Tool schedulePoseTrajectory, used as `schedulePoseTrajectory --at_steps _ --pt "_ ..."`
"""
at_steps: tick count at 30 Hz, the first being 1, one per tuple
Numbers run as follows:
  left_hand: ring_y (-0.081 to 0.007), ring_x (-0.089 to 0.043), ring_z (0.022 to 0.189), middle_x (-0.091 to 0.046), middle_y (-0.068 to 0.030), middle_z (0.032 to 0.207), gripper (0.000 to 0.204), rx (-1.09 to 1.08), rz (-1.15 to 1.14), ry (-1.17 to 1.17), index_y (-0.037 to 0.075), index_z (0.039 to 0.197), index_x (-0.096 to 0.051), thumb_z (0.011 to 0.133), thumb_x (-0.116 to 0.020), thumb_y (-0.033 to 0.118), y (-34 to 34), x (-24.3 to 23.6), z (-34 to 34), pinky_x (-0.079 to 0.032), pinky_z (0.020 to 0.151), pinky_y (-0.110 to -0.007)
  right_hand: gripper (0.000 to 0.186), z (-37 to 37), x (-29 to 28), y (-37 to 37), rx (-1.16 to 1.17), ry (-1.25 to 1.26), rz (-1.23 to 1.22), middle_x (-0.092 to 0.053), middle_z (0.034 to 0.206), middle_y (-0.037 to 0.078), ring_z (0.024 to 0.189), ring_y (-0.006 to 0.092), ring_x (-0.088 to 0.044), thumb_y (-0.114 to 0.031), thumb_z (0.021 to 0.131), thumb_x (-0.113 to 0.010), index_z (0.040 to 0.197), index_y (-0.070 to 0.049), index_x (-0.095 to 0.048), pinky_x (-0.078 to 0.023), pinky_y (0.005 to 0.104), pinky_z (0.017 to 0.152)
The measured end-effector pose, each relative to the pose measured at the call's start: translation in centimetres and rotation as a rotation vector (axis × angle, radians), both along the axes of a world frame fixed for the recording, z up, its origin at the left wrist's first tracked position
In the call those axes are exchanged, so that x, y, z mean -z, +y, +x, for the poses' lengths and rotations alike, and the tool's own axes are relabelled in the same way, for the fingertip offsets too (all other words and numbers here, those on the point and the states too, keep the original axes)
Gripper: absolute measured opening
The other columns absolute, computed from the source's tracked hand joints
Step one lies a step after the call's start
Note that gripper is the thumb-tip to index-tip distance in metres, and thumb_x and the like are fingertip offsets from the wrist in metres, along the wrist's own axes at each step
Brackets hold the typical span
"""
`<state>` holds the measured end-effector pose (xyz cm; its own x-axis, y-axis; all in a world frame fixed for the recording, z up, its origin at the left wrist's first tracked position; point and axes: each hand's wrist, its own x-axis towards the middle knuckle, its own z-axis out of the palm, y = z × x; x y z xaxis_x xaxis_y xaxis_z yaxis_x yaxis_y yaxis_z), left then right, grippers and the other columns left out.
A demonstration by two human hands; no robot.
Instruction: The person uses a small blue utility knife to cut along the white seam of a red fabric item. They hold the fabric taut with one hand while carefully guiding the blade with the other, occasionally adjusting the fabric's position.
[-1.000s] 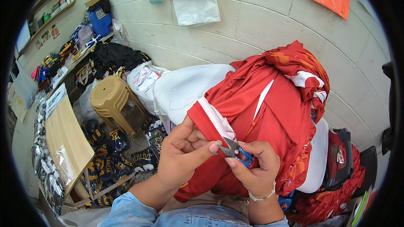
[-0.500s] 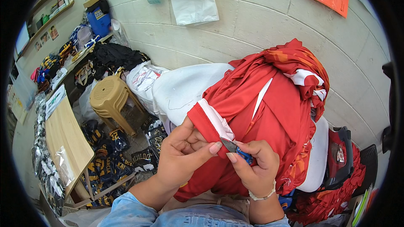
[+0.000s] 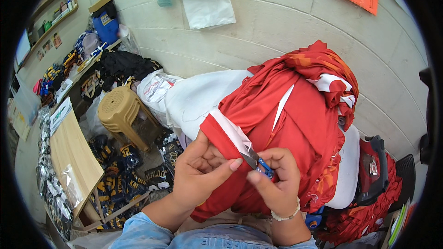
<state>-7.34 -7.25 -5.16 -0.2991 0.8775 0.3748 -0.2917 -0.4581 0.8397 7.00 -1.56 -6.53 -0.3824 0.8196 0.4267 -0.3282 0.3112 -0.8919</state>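
Observation:
My left hand pinches the hemmed edge of a red garment, whose white underside is folded back along a strip. Small thread snips with blue handles are in my right hand, held between thumb and fingers. Their dark blades stand slightly apart and meet the hem just beyond my left thumb. The rest of the red cloth, with orange and white patches, is heaped over a white padded board and drapes toward my lap.
Stacked tan plastic stools stand to the left, beside a wooden tabletop. Dark packaged garments lie on the floor. More red cloth and a dark-framed container are at the right. A block wall rises behind the board.
The snips' blades have parted and shifted slightly along the hem. My left hand keeps its pinch on the cloth. The whole view has moved a little.

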Motion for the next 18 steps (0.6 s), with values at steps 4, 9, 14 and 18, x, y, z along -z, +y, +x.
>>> schedulePoseTrajectory --at_steps 4,9,14,18 --pt "-0.0166 -0.059 0.099 -0.06 -0.014 0.108 0.063 -0.043 0.0 -0.069 -0.004 0.137 -0.027 0.082 -0.057 -0.01 0.1 -0.1 0.4 -0.046 0.086 -0.025 0.018 0.4 0.4 0.1 0.042 -0.198 0.119 -0.057 0.073 0.0 0.063 -0.0004 -0.046 0.004 0.077 -0.066 0.086 -0.001 -0.051 -0.034 0.0151 0.056" --pt "-0.0178 -0.058 0.102 -0.059 -0.0153 0.11 0.061 -0.015 -0.015 -0.153 -0.004 0.135 -0.03 0.081 -0.057 -0.01 0.4 -0.2 -0.1 -0.046 0.088 -0.028 0.018 1.1 0.4 0.1 -0.013 -0.212 0.056 -0.057 0.073 0.0 0.063 0.0002 -0.046 0.003 0.077 -0.066 0.087 -0.001 -0.051 -0.035 0.0155 0.056" --pt "-0.0191 -0.059 0.103 -0.059 -0.0166 0.112 0.057 0.019 0.0 -0.107 -0.006 0.133 -0.033 0.081 -0.056 -0.011 0.4 -0.4 0.2 -0.046 0.089 -0.03 0.024 1.0 0.2 -0.2 0.058 -0.047 0.129 -0.059 0.077 0.002 0.063 0.0028 -0.048 -0.002 0.074 -0.071 0.089 0.0 -0.053 -0.037 0.0162 0.058" --pt "-0.0194 -0.059 0.102 -0.059 -0.0166 0.112 0.057 0.069 0.024 -0.085 -0.006 0.134 -0.031 0.082 -0.055 -0.01 0.1 -0.4 0.2 -0.046 0.09 -0.03 0.031 1.1 0.2 0.1 0.162 -0.163 0.305 -0.061 0.079 0.004 0.066 0.005 -0.053 -0.006 0.07 -0.077 0.092 0.001 -0.056 -0.042 0.0175 0.061"
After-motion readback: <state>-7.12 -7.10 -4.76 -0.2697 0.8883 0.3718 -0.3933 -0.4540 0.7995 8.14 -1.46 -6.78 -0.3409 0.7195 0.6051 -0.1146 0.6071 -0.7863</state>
